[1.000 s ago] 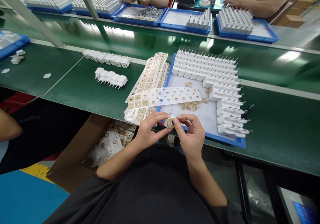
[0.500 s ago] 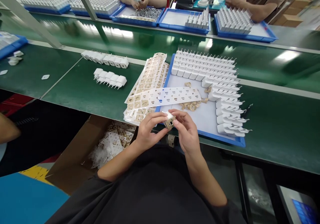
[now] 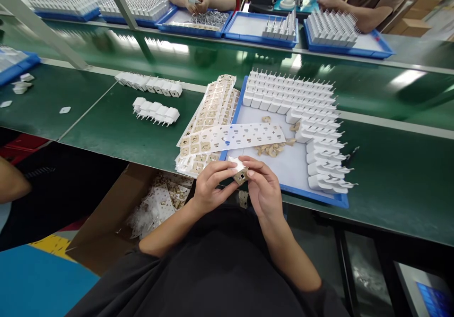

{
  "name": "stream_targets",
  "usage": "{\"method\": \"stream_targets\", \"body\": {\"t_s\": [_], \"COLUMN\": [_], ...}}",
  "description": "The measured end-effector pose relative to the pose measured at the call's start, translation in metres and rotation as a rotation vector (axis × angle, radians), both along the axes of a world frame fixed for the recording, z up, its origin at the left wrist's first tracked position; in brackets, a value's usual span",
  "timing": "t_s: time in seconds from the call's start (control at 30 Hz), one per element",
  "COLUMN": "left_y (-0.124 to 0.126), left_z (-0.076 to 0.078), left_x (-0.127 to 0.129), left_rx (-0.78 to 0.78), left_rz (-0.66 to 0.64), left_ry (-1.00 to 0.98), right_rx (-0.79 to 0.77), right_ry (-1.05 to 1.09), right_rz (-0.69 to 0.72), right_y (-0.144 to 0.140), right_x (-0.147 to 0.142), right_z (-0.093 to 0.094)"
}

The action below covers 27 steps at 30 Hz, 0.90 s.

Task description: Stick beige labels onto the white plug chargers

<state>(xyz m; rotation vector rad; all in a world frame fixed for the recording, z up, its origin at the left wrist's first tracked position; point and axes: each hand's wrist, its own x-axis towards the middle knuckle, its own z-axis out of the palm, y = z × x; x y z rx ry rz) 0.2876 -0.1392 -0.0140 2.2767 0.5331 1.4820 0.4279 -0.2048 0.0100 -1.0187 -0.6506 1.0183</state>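
Currently, in the head view, the fingers of the left hand point(image 3: 213, 184) and of the right hand point(image 3: 265, 184) grasp one white block point(image 3: 240, 169) at the lower center of the frame. The block is tilted; its tan face, with dark openings, points down toward the viewer. It is located above the near edge of the blue tray point(image 3: 321, 195), right of center. The tray carries rows of white plug housings point(image 3: 283, 90) along its far and right sides, pins outward, and loose tan scraps point(image 3: 271, 149) in its middle. A stack of label sheets point(image 3: 213, 107) lies against the tray's left side; a perforated strip point(image 3: 253, 135) overlaps both. Two rows of white adapters point(image 3: 156, 111) rest on the green desk point(image 3: 102, 132), left of center. A cardboard box point(image 3: 102, 215) containing discarded sheets point(image 3: 161, 203) occupies the lower left
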Motion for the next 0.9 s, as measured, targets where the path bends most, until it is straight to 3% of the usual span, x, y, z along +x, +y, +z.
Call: {"method": "stream_targets", "body": {"t_s": [0.17,0.3,0.4,0.47,0.53,0.63,0.73,0.8,0.9], "left_y": [0.000,-0.001,0.000,0.002,0.004,0.008,0.020,0.040,0.089], "left_z": [0.001,0.002,0.003,0.002,0.000,-0.001,0.003,0.008,0.012], "left_x": [-0.003,-0.004,-0.005,-0.005,-0.007,-0.011,-0.019,-0.026,-0.042], "left_rx": [-0.108,-0.137,-0.257,-0.369,-0.453,-0.544,-0.545,-0.458,-0.265], "left_rz": [-0.061,-0.092,-0.065,-0.053,-0.043,-0.011,0.071,0.190,0.444], "left_ry": [-0.010,0.006,0.017,0.009,-0.005,-0.014,0.021,0.091,0.280], "right_rx": [0.042,0.138,0.319,0.431,0.465,0.283,-0.011,-0.081,-0.080], "right_ry": [-0.211,-0.609,-0.912,-0.970,-0.867,-0.774,-1.044,-1.258,-1.357], "right_rz": [0.103,-0.025,-0.123,-0.101,-0.058,-0.216,-0.369,-0.391,-0.491], "right_y": [-0.004,-0.004,-0.005,-0.008,-0.011,-0.007,0.004,0.013,0.019], "right_x": [0.014,0.021,0.021,0.022,0.028,0.049,0.078,0.094,0.105], "right_z": [0.001,0.003,0.005,0.004,0.002,-0.006,-0.019,-0.028,-0.037]}}
